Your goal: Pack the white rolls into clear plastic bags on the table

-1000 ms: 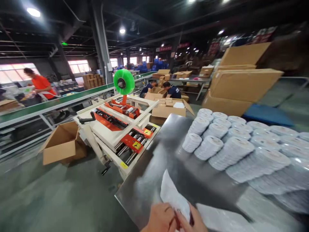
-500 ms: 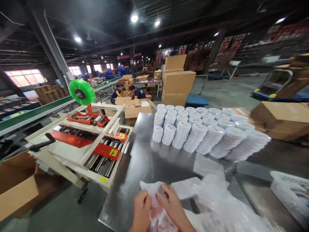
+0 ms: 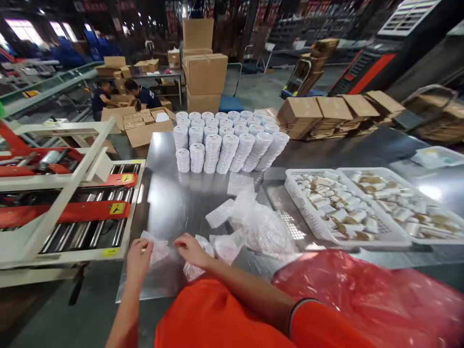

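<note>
My left hand [image 3: 138,254] and my right hand [image 3: 190,250] both grip a small clear plastic bag [image 3: 159,250] and hold it over the near left part of the steel table [image 3: 170,203]. Just right of my right hand lies a heap of more clear bags [image 3: 253,224], some flat, some crumpled. Rows of stacked white round discs [image 3: 226,142] stand at the table's far side. Two white perforated trays [image 3: 348,205] with several small wrapped pieces sit to the right.
An orange and cream roller machine [image 3: 68,193] adjoins the table's left edge. A red plastic bag [image 3: 362,295] lies at my right. Open and stacked cardboard boxes [image 3: 205,72] stand beyond the table, where two people [image 3: 123,96] bend over cartons. Flat folded cartons [image 3: 326,116] lie far right.
My view has swung right and down, so the trays and the red bag come into sight. My hands stay together on a clear bag, now low over the table's near left corner.
</note>
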Tool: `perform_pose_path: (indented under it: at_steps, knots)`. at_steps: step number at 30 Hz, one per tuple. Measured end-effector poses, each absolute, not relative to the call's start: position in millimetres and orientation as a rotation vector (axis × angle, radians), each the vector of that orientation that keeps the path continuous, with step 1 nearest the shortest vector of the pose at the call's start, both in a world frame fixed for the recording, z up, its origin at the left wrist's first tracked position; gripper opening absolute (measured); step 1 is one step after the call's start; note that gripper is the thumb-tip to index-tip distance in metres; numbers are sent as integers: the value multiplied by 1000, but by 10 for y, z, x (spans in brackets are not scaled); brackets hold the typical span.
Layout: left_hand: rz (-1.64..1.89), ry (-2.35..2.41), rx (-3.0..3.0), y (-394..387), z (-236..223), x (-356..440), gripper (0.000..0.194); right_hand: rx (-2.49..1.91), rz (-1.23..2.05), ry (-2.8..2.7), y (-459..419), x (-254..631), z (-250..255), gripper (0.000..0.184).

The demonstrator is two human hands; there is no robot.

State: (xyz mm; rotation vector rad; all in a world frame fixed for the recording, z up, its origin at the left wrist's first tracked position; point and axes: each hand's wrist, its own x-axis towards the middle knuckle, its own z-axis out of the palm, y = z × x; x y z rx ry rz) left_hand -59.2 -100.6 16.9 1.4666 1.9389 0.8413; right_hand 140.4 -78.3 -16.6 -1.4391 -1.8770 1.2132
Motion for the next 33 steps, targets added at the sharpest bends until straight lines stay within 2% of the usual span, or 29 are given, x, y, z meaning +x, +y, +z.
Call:
perform_pose_path:
  at_steps: [5,9,13,15,17,22,27,31,33]
  knots:
    - [533,1680,1738,-975,-100,-120,24,-1703,969,-1825,-641,2288,-218,33]
    - [321,1443,1851,-1010,-339,288,17,-1835,806,-1926,-627,2918,-125,23]
    - [231,1368,1877,-991,-465,432,13,-1806,853,-2174,-661,3213,-44,46]
    - [251,1387,1873,-972,-517,367,17,-1831,885,-2245,-670,3266,-49,61]
    - [317,1503,1852,-971,-575,245,27,-1884,884,-2273,-660,3269,-70,66]
    - [377,1756,1845,-1079,-727,72,56,-2033,725,-2234,-444,3114,-132,31]
    - [102,1686,1961,-1188,-749,196,79,-2138,572,-2294,-64,2888,-224,27]
    - [63,1644,2106,-1284,-709,141,91,-2000,666,-2409,-22,2585,-259,25]
    - [65,1603,2202,-1356,-735,85,87,-1867,769,-2450,-116,2377,-264,25]
